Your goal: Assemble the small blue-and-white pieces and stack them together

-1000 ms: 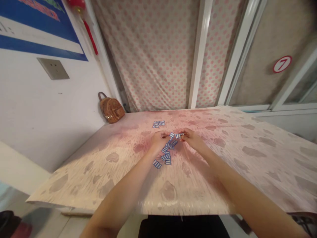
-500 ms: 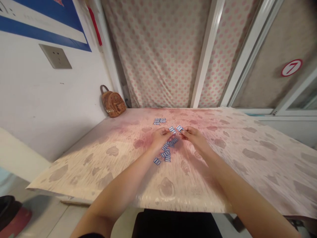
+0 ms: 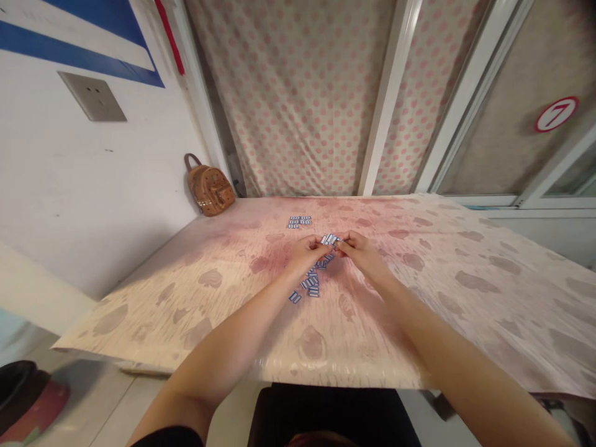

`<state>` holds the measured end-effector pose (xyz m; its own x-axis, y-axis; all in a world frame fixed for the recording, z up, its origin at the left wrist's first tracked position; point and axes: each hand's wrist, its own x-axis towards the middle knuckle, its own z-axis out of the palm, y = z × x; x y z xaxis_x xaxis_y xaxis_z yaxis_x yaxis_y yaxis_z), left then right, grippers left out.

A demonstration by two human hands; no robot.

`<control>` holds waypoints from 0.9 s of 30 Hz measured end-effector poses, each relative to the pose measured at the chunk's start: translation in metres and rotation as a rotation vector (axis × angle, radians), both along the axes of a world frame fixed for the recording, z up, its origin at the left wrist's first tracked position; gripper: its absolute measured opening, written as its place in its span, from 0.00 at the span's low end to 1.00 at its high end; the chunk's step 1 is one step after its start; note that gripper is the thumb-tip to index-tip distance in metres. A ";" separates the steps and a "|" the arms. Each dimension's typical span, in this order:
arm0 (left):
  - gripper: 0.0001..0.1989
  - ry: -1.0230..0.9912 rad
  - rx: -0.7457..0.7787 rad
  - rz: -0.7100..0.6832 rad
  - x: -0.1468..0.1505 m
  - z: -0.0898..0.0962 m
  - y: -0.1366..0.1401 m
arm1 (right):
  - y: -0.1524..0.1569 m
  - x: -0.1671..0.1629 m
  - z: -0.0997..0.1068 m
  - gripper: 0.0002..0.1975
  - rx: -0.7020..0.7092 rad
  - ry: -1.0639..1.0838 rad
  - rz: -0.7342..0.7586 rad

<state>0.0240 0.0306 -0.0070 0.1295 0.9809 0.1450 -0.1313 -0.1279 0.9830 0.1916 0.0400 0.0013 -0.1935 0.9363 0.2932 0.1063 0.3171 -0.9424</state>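
My left hand [image 3: 306,254] and my right hand [image 3: 358,247] meet over the middle of the table. Between them are small flat blue-and-white striped pieces [image 3: 329,239], pinched at their edges by both hands and now touching or overlapping. Below the hands lies a loose scatter of similar striped pieces [image 3: 311,283], partly hidden by my left hand. Farther back, more such pieces [image 3: 299,221] are laid side by side in a neat block. Their exact kind is too small to make out.
A patterned cloth [image 3: 311,344] covers the table. A small brown backpack [image 3: 212,189] leans on the wall at the back left. Behind the table hangs a dotted curtain [image 3: 298,112]. A dark and red bin [image 3: 28,403] stands on the floor at lower left.
My hands have come together, closing the gap between the striped pieces they hold. The whole view has shifted slightly upward on the table.
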 end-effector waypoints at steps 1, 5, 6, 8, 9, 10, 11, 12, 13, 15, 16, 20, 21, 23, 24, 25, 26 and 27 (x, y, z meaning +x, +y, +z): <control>0.11 -0.003 0.017 0.014 -0.001 0.000 0.001 | 0.001 0.000 0.000 0.15 0.013 -0.014 -0.019; 0.09 -0.022 0.087 0.093 -0.005 0.002 0.005 | 0.005 0.001 -0.003 0.12 0.054 0.009 -0.097; 0.08 -0.022 0.084 0.107 -0.006 0.003 0.005 | 0.006 0.002 -0.003 0.12 0.064 0.027 -0.114; 0.08 -0.017 0.072 0.110 -0.007 0.004 0.004 | 0.008 0.004 -0.004 0.11 0.078 0.041 -0.134; 0.09 -0.011 0.071 0.098 -0.007 0.005 0.003 | 0.010 0.006 -0.004 0.10 0.079 0.032 -0.139; 0.09 -0.006 0.073 0.085 -0.007 0.005 0.002 | 0.011 0.007 -0.004 0.09 0.072 0.015 -0.139; 0.10 -0.002 0.076 0.071 -0.007 0.006 0.001 | 0.013 0.008 -0.004 0.09 0.062 -0.005 -0.137; 0.10 0.003 0.077 0.055 -0.006 0.006 0.001 | 0.014 0.009 -0.004 0.08 0.050 -0.026 -0.132; 0.11 0.012 0.076 0.040 -0.005 0.006 0.000 | 0.016 0.010 -0.004 0.08 0.042 -0.050 -0.121; 0.11 0.031 0.076 0.029 -0.004 0.004 0.001 | 0.017 0.010 -0.006 0.08 0.049 -0.098 -0.077; 0.11 0.040 0.080 0.031 -0.004 0.003 0.001 | 0.017 0.009 -0.007 0.08 0.067 -0.119 -0.051; 0.14 0.033 0.101 0.071 -0.004 -0.001 0.004 | 0.016 0.007 -0.011 0.10 0.148 -0.156 0.013; 0.15 0.023 0.098 0.076 -0.004 -0.001 0.005 | 0.016 0.007 -0.012 0.10 0.156 -0.155 0.018; 0.17 0.008 0.081 0.071 -0.004 -0.002 0.005 | 0.015 0.007 -0.012 0.09 0.160 -0.155 0.025; 0.17 0.004 0.069 0.062 -0.004 -0.002 0.005 | 0.015 0.007 -0.012 0.09 0.161 -0.160 0.027; 0.15 0.003 0.056 0.054 -0.003 -0.002 0.005 | 0.014 0.007 -0.012 0.09 0.162 -0.171 0.027; 0.12 0.004 0.042 0.049 -0.003 -0.002 0.005 | 0.014 0.007 -0.012 0.09 0.164 -0.182 0.024; 0.09 0.001 0.030 0.050 -0.002 -0.002 0.005 | 0.014 0.006 -0.012 0.09 0.168 -0.191 0.018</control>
<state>0.0220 0.0360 -0.0093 0.0804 0.9815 0.1740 -0.1229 -0.1635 0.9789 0.1978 0.0535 -0.0105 -0.2763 0.8735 0.4008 0.2706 0.4709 -0.8397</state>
